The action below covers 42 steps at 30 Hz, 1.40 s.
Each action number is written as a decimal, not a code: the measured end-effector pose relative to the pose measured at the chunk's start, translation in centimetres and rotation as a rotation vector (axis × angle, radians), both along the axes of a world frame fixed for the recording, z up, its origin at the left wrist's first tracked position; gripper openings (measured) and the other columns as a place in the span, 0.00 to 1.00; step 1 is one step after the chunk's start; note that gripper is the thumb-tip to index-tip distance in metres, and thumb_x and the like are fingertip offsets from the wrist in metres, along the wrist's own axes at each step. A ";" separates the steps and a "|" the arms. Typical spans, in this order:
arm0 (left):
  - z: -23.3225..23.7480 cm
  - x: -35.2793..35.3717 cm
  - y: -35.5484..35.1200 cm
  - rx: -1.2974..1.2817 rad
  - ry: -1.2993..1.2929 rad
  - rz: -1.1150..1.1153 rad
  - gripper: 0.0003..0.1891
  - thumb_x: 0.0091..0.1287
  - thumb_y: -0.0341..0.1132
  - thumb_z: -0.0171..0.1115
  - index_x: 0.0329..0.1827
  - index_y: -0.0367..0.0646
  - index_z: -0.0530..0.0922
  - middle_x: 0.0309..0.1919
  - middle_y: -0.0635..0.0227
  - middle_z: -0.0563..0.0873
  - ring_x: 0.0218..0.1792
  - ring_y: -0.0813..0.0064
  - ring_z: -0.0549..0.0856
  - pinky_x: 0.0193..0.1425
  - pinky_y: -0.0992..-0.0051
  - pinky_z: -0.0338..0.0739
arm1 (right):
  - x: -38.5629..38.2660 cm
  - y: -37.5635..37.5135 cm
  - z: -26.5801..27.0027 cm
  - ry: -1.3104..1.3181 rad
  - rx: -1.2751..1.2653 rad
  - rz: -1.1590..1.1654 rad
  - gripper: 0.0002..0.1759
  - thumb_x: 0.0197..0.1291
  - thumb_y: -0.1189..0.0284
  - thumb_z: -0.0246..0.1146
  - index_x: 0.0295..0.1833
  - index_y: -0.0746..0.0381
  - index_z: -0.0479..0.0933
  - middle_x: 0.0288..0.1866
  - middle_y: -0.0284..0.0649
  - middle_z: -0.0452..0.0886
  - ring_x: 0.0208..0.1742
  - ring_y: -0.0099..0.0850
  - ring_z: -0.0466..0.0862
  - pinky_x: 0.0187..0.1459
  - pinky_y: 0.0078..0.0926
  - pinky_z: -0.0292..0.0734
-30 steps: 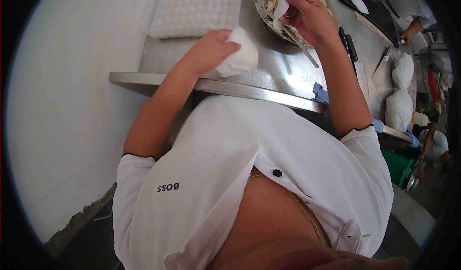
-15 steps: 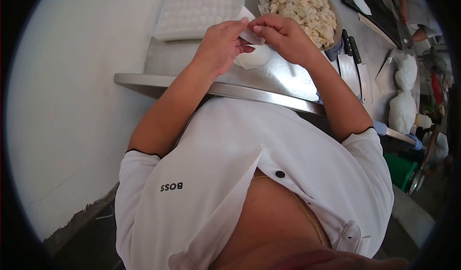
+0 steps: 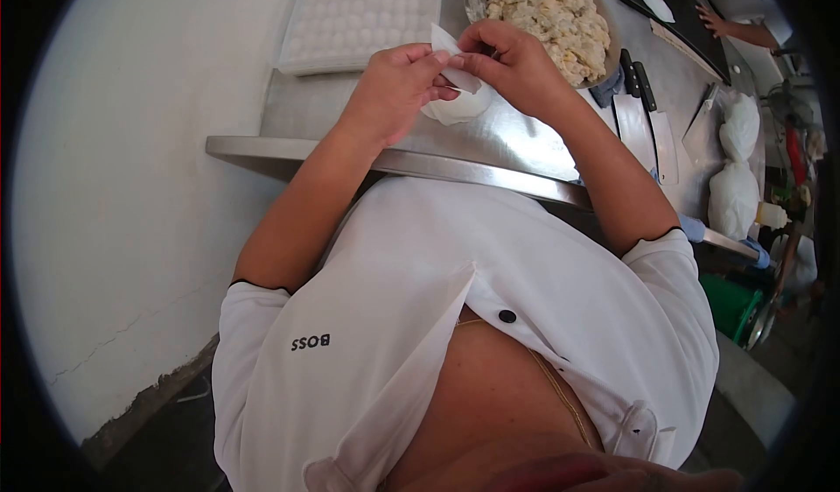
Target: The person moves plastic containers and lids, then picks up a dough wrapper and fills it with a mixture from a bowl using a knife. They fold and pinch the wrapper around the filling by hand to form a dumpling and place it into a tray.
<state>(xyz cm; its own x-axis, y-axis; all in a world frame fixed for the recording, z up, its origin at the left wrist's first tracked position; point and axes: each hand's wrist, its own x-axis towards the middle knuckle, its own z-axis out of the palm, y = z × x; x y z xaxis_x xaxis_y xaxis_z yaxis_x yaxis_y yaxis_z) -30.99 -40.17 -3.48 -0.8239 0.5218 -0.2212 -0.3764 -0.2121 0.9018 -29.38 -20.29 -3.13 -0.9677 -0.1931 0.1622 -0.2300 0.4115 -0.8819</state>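
Wrapper point(image 3: 444, 41), thin and limp, I hold pinched between left hand point(image 3: 394, 80) and right hand point(image 3: 516, 67), fingers closed on its edges to keep it spread, just above the stack point(image 3: 459, 108).

White short-sleeved shirt point(image 3: 525, 256) with black-edged cuffs, a black button point(image 3: 500, 316), BOSS lettering point(image 3: 310, 341), thin neck chain point(image 3: 553, 383)

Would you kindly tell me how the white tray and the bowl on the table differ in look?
The tray is rectangular, flat and white; the bowl is round and metallic. The tray holds neat rows of small white pieces; the bowl holds a loose, lumpy, yellowish heap. Both stand on the steel table, beyond the left hand and right hand pinching a white wrapper.
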 end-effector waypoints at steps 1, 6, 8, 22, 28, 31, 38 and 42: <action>0.0 0.0 -0.1 0.000 -0.002 0.000 0.12 0.74 0.33 0.57 0.49 0.30 0.78 0.43 0.59 0.84 0.42 0.70 0.84 0.51 0.67 0.81 | -0.1 0.1 -0.3 -0.043 -0.069 0.037 0.11 0.61 0.69 0.66 0.43 0.66 0.80 0.35 0.37 0.81 0.36 0.26 0.79 0.40 0.25 0.76; 0.3 0.1 -0.5 -0.070 0.023 -0.034 0.14 0.74 0.33 0.56 0.51 0.28 0.77 0.42 0.58 0.84 0.40 0.70 0.85 0.50 0.69 0.81 | -0.4 0.4 -0.4 -0.115 -0.153 0.067 0.09 0.66 0.70 0.63 0.43 0.65 0.79 0.34 0.34 0.81 0.36 0.22 0.79 0.40 0.22 0.75; 0.7 0.3 -0.5 -0.082 0.014 -0.010 0.14 0.74 0.33 0.56 0.52 0.28 0.77 0.42 0.58 0.84 0.40 0.69 0.85 0.50 0.69 0.81 | -0.7 0.5 -0.5 -0.149 -0.201 0.059 0.09 0.68 0.69 0.61 0.45 0.65 0.78 0.34 0.32 0.81 0.37 0.19 0.79 0.40 0.19 0.75; 0.0 0.4 -0.9 0.156 -0.123 0.093 0.15 0.73 0.34 0.57 0.56 0.33 0.74 0.48 0.59 0.84 0.47 0.67 0.84 0.52 0.64 0.80 | -0.8 -0.1 -0.1 -0.610 -0.667 0.044 0.10 0.68 0.70 0.61 0.51 0.62 0.77 0.40 0.33 0.81 0.39 0.22 0.80 0.39 0.23 0.77; -0.1 0.9 -0.5 0.128 -0.057 0.135 0.16 0.71 0.31 0.59 0.58 0.36 0.73 0.50 0.60 0.83 0.51 0.68 0.83 0.53 0.63 0.79 | -0.6 0.3 -0.4 -0.553 -0.622 0.094 0.13 0.63 0.68 0.65 0.49 0.64 0.77 0.41 0.37 0.81 0.42 0.26 0.82 0.40 0.23 0.79; 0.2 1.1 -0.7 0.166 -0.093 0.130 0.17 0.70 0.30 0.60 0.59 0.37 0.73 0.51 0.62 0.83 0.51 0.68 0.83 0.52 0.64 0.79 | -0.8 0.7 -0.2 -0.587 -0.668 0.122 0.11 0.64 0.71 0.63 0.48 0.65 0.77 0.41 0.38 0.81 0.41 0.26 0.82 0.40 0.24 0.80; 0.4 -0.1 -1.9 0.108 -0.125 0.060 0.17 0.67 0.32 0.62 0.56 0.36 0.75 0.45 0.64 0.83 0.43 0.74 0.81 0.40 0.70 0.75 | -1.3 1.0 -0.6 -0.661 -0.779 0.149 0.08 0.65 0.74 0.61 0.47 0.65 0.76 0.40 0.39 0.82 0.39 0.27 0.83 0.39 0.26 0.82; 0.6 -0.1 -1.8 -0.010 -0.083 0.081 0.15 0.68 0.35 0.62 0.53 0.37 0.76 0.43 0.66 0.84 0.40 0.76 0.81 0.38 0.72 0.74 | -1.2 1.0 -0.7 -0.702 -0.791 0.184 0.09 0.65 0.73 0.61 0.48 0.64 0.76 0.38 0.37 0.81 0.37 0.26 0.83 0.37 0.27 0.82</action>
<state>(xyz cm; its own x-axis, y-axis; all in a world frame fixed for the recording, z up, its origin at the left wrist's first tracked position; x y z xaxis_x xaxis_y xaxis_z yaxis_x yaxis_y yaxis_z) -31.09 -42.01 -2.88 -0.8421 0.4514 -0.2952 -0.4316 -0.2357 0.8707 -30.54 -19.27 -3.79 -0.8602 -0.4291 -0.2757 0.4314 -0.3238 -0.8420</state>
